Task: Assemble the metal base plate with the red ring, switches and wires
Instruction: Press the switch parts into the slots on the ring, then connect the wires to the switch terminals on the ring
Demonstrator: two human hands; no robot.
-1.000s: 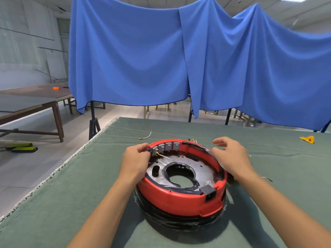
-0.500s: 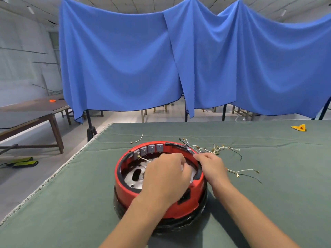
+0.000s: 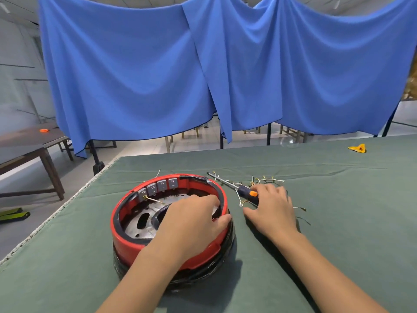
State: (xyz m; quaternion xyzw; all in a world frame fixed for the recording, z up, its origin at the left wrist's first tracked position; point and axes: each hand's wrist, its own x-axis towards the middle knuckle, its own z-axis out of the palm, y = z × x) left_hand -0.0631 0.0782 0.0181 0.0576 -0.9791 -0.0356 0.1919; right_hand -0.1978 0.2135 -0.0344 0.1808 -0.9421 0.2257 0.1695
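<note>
Partly done: red ring [image 3: 135, 245] sitting over metal base plate [image 3: 137, 231], switches [image 3: 158, 188] lining 12 o'clock. Left hand [image 3: 194, 224] gripping ring rim; right hand [image 3: 273, 206] closing on screwdriver [image 3: 246, 191]. Loose wires [image 3: 266, 180] remaining at 2 o'clock on surface [image 3: 338, 222].

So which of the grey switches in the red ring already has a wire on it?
The leftmost grey switch of the four: a gold-tipped wire runs from it over the metal base plate. The other three show none.

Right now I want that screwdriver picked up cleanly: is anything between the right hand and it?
Nothing visible: the right hand already lies over the screwdriver handle. Loose wires lie around and under it on the green cloth.
</note>
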